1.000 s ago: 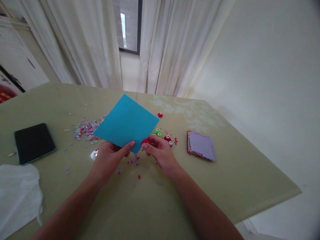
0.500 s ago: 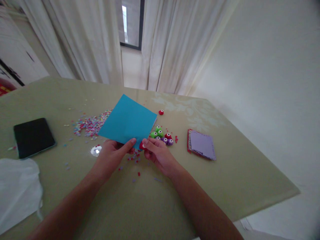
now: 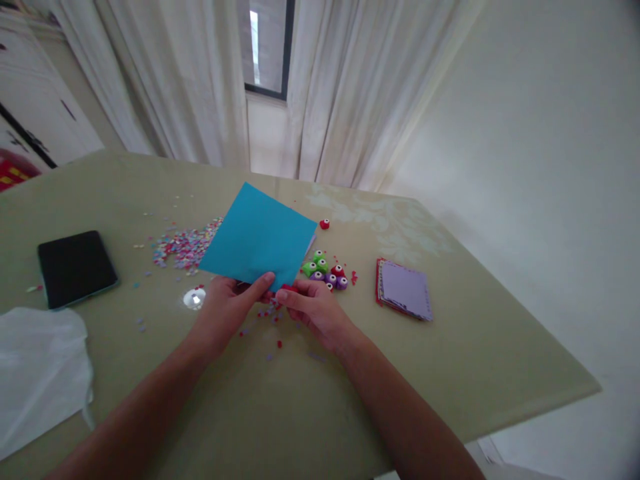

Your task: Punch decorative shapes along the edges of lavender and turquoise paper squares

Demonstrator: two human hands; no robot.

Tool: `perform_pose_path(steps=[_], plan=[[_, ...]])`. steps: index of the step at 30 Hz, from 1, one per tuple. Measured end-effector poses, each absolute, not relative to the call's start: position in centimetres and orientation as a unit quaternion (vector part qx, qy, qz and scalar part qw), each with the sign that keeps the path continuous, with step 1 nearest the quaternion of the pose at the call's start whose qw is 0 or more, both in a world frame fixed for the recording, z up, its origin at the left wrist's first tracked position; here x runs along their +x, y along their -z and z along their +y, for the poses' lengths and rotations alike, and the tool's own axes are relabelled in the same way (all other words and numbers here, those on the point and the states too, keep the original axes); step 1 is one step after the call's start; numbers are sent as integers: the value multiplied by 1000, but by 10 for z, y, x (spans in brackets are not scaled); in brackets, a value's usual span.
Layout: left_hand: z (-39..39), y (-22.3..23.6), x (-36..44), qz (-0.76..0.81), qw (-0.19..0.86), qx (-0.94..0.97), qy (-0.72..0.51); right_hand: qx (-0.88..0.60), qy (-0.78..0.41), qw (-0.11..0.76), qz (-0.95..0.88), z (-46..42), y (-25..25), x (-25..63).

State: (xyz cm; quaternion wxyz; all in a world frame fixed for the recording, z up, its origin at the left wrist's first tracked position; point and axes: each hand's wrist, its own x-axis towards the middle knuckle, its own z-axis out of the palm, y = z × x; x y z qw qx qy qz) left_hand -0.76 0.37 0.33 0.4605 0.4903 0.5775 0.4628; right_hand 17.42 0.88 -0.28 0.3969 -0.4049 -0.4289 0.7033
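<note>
Ahead of the left hand (image 3: pixel 220 313) and right hand (image 3: pixel 323 312), the blue paper square (image 3: pixel 259 233) points one corner between them, the left clamped on its edge, the right pinching a red piece (image 3: pixel 289 289) beside that corner.

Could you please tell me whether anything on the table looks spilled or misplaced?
Tiny multicoloured bits lie in a loose heap left of the blue paper square, with strays around, as if spilled. One small red piece with an eye sits apart from the green, red and purple cluster.
</note>
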Motion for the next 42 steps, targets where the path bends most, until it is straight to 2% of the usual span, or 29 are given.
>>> perform_pose_path(steps=[11, 21, 27, 34, 42], plan=[[3, -7, -5, 602, 433, 484, -464, -395, -702, 420, -418, 9, 4, 172], [3, 2, -2, 554, 521, 391, -518, -399, -698, 482, -348, 10, 6, 169], [2, 3, -2, 573, 503, 396, -511, -395, -701, 487, -339, 9, 5, 168], [3, -11, -11, 622, 414, 499, -439, -413, -646, 447, -460, 15, 9, 178], [3, -10, -8, 590, 446, 508, -441, -400, -645, 404, -511, 14, 12, 179]])
